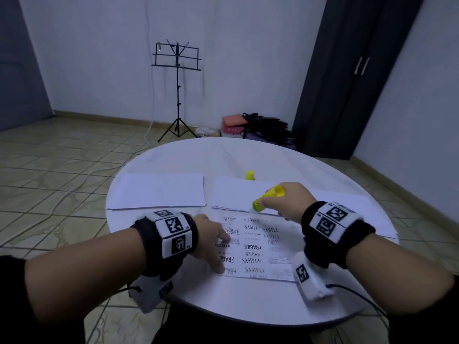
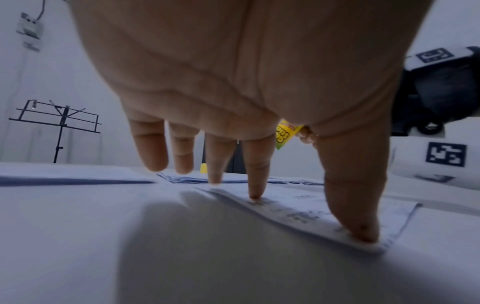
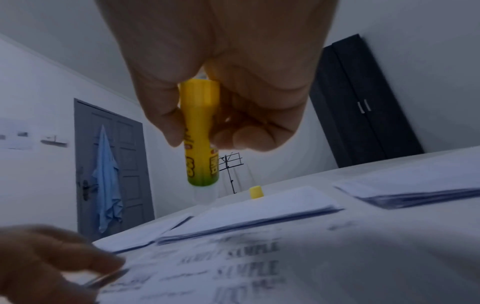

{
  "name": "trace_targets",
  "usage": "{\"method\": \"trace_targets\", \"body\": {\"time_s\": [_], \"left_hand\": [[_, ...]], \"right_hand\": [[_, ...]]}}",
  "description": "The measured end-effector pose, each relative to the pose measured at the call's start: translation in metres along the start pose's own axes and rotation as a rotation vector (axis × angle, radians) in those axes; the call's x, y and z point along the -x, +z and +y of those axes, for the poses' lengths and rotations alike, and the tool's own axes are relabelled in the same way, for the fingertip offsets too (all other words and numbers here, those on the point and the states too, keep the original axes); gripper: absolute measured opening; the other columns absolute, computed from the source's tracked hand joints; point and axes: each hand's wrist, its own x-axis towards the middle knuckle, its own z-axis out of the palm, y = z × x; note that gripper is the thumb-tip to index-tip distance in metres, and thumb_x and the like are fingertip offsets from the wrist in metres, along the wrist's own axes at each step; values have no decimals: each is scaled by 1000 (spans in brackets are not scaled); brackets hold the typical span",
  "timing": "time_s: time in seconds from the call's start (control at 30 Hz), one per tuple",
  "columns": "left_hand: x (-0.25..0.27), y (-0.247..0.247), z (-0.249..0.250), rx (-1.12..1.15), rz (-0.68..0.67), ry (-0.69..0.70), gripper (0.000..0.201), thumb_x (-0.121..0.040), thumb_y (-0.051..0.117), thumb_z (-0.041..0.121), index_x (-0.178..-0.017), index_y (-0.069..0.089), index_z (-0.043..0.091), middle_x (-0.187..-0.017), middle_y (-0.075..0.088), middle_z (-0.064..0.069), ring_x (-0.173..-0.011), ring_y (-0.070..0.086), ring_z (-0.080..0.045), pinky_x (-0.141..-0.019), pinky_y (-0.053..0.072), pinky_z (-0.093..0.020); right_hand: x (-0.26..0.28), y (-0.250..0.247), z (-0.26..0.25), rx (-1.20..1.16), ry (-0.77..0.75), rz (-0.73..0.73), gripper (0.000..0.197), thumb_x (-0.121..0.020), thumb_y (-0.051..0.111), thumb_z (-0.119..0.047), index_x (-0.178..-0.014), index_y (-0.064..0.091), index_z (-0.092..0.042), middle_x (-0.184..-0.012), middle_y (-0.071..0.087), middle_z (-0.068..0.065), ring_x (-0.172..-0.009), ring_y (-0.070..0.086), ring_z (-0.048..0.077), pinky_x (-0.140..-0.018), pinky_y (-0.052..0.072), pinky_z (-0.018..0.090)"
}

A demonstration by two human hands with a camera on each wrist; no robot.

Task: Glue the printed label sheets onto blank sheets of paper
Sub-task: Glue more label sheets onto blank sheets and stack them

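Observation:
A printed label sheet (image 1: 258,247) with "SAMPLE" and "FRAGILE" text lies near the front of the round white table (image 1: 248,155). My left hand (image 1: 213,242) holds down its left edge with straight fingertips (image 2: 255,193) and thumb. My right hand (image 1: 288,202) grips an uncapped yellow glue stick (image 1: 267,198), tip pointing down-left just above the sheet's far edge. In the right wrist view the glue stick (image 3: 201,131) hangs above the label sheet (image 3: 233,267). Its yellow cap (image 1: 249,175) stands farther back.
A stack of blank paper (image 1: 159,191) lies at the left, a second stack (image 1: 236,194) in the middle, a third (image 1: 360,214) at the right. Beyond the table stand a music stand (image 1: 177,90), bags (image 1: 263,127) and a dark wardrobe (image 1: 352,78).

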Motion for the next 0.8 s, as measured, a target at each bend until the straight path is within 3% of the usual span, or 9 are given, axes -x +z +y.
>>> {"method": "trace_targets", "body": {"time_s": [0.13,0.33,0.53,0.67,0.8], "left_hand": [[-3,0,-2,-69,-10,31,82,-68,66,68,-140,37,42,-144,40,9,-134,29,-22,-107,32,-42],[1,-4,1,-141,-38,39,84,-74,60,69,-146,28,40,-153,27,8,-139,22,-24,-112,25,-46],[-1,-9,-2,-139,-35,58,82,-72,65,66,-144,31,44,-151,30,7,-138,25,-23,-111,26,-42],[-6,-13,-7,-81,-25,48,84,-62,77,61,-136,42,45,-143,38,9,-132,33,-19,-108,31,-40],[-7,-18,-7,-97,-24,29,98,-56,80,62,-140,39,33,-143,36,7,-134,33,-22,-111,30,-42]], "right_hand": [[-12,29,-26,139,-34,-18,43,-84,64,-40,-55,45,-14,-60,45,1,-59,45,15,-53,33,27],[-32,57,-39,325,7,-82,46,-83,60,-50,-64,44,-11,-65,45,2,-64,47,18,-47,31,26],[-28,20,-5,314,137,-27,36,-83,63,-44,-75,52,-11,-74,54,3,-71,54,21,-52,38,25],[-21,-13,30,271,249,21,38,-81,66,-41,-85,59,-5,-86,61,12,-87,64,29,-74,52,36],[-11,-28,36,247,271,31,36,-81,67,-36,-67,50,-8,-71,54,10,-76,63,29,-63,43,30]]}}
